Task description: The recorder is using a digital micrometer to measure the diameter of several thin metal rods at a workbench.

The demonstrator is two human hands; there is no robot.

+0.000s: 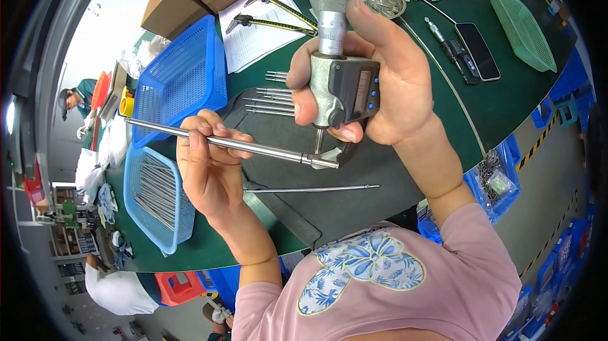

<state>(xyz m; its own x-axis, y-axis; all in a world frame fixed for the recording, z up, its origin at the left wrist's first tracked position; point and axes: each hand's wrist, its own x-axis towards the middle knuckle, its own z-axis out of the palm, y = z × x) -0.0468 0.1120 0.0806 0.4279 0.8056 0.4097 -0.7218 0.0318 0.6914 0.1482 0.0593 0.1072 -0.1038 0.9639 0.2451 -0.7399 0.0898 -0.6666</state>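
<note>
My right hand [399, 69] is closed around a digital micrometer [330, 88], its thimble pointing up and its frame hanging down. Between the fingers of my left hand [212, 164] lies a long steel rod [259, 148], tilted slightly down to the right. The rod's right end sits in the micrometer's jaw, under the spindle. Below the hands, another steel rod [316, 189] rests on a dark grey cloth [361, 195]. Several more rods [269, 101] lie side by side behind my left hand, partly covered by the micrometer and fingers.
At left stand a blue basket [218, 56] and a light blue basket [183, 230] full of rods. Two calipers [272, 23] lie on papers [253, 53]. To the right are a second micrometer [453, 53], a phone [478, 51] and a green basket [522, 27]. Other people are in the background.
</note>
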